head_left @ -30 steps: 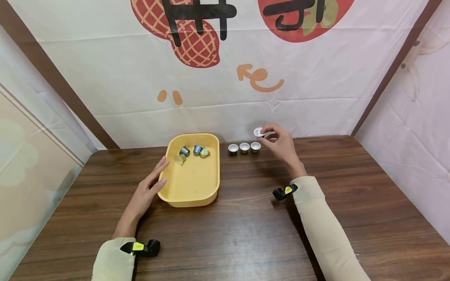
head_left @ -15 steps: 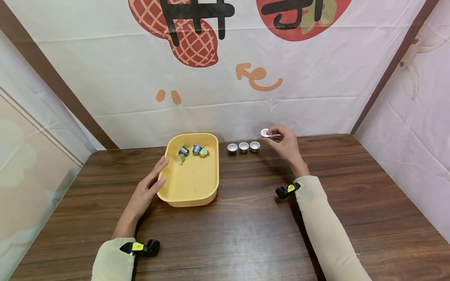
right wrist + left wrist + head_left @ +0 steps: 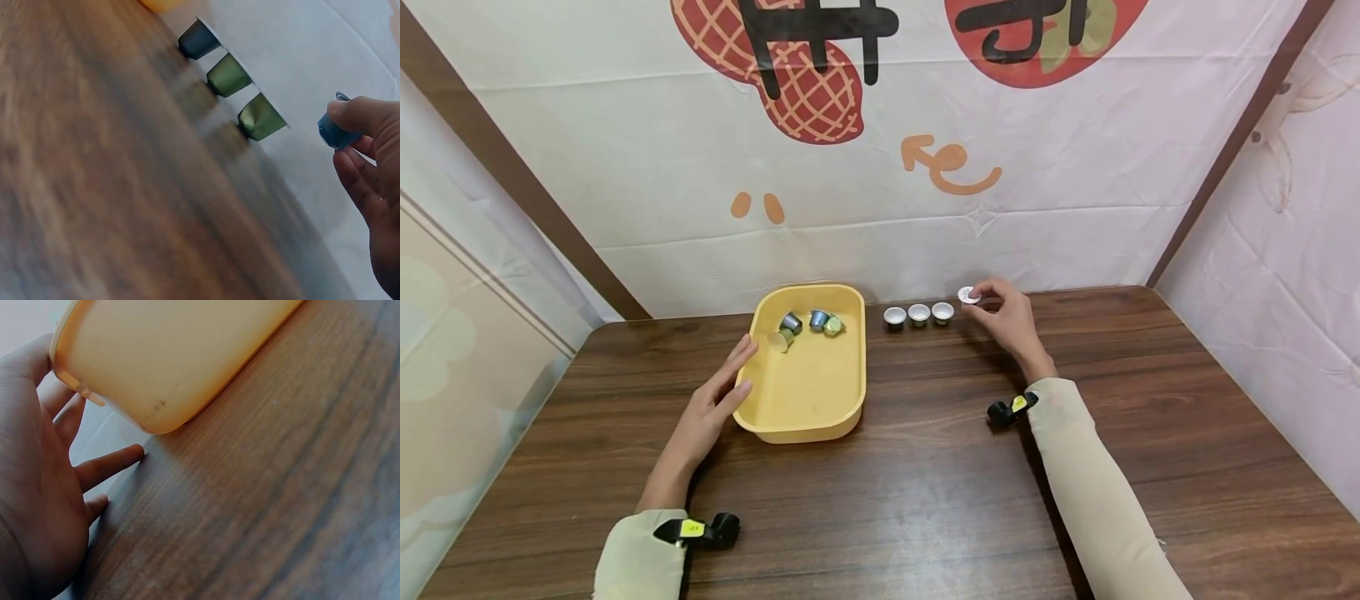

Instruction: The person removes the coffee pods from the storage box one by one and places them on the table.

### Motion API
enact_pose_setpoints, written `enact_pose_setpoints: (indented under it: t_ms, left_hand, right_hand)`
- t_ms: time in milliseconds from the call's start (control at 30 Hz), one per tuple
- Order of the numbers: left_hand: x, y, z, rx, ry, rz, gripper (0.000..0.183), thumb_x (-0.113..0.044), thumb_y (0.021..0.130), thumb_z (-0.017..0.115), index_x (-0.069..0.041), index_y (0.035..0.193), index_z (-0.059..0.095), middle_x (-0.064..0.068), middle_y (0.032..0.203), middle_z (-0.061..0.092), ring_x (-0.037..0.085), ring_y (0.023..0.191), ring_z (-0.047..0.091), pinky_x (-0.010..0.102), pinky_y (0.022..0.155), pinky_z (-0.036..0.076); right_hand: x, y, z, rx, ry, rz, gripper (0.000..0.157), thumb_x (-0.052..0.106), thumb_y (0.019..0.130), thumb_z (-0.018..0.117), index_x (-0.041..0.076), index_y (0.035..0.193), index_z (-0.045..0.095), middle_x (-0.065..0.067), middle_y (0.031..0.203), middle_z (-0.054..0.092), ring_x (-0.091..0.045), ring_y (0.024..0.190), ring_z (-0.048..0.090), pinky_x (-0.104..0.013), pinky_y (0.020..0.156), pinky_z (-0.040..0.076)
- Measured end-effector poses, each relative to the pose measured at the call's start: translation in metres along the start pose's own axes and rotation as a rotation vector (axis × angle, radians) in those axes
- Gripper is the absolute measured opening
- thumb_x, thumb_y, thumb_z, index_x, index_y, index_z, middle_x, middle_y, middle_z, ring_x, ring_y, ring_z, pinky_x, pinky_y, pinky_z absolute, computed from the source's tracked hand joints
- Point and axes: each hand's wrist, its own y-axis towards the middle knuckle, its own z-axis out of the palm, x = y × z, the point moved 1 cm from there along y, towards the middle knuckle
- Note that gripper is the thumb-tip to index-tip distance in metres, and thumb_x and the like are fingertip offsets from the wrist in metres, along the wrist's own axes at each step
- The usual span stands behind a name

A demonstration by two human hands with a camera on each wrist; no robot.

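My right hand (image 3: 1011,323) pinches a blue coffee capsule (image 3: 337,132) between thumb and fingers, its foil lid facing up. It hovers just to the right of a row of upright capsules at the table's back edge. That row has a dark capsule (image 3: 199,40), a green capsule (image 3: 229,76) and a second green capsule (image 3: 261,117), lids up. With fingers extended, my left hand (image 3: 707,408) touches the left rim of a yellow tray (image 3: 812,383). Inside its far end lie several capsules, among them a blue capsule (image 3: 818,320) and a pale green capsule (image 3: 833,326).
A dark wooden table (image 3: 910,500) carries everything. Directly behind its back edge hangs a white printed cloth (image 3: 880,242), close to the row of capsules. More cloth panels stand at both sides.
My right hand has carried the blue capsule from above the row's right end further right, then lowered it slightly. The left hand and the tray have stayed in place.
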Motion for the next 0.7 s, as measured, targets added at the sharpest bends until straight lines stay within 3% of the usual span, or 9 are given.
enact_pose_setpoints:
  t_ms: [233,700]
  left_hand:
    - [0.023,0.001,-0.003,-0.014,0.019,-0.014,0.049,-0.006,0.100,0.048,-0.008,0.148,0.036,0.002,0.158,0.018,0.017,0.144,0.013,0.009,0.104,0.020]
    - [0.023,0.001,-0.002,-0.019,0.021,-0.008,0.049,-0.007,0.100,0.048,-0.010,0.148,0.037,0.002,0.158,0.019,0.016,0.144,0.014,0.010,0.104,0.020]
  right_hand:
    - [-0.010,-0.004,0.003,0.011,-0.033,0.057,0.020,0.011,0.079,0.080,0.005,0.092,0.066,-0.009,0.100,0.066,-0.022,0.090,0.067,-0.033,0.078,0.053]
    - [-0.021,-0.007,0.006,0.032,-0.047,0.105,0.020,0.007,0.078,0.080,0.002,0.092,0.065,-0.013,0.100,0.068,-0.024,0.089,0.066,-0.031,0.078,0.053]
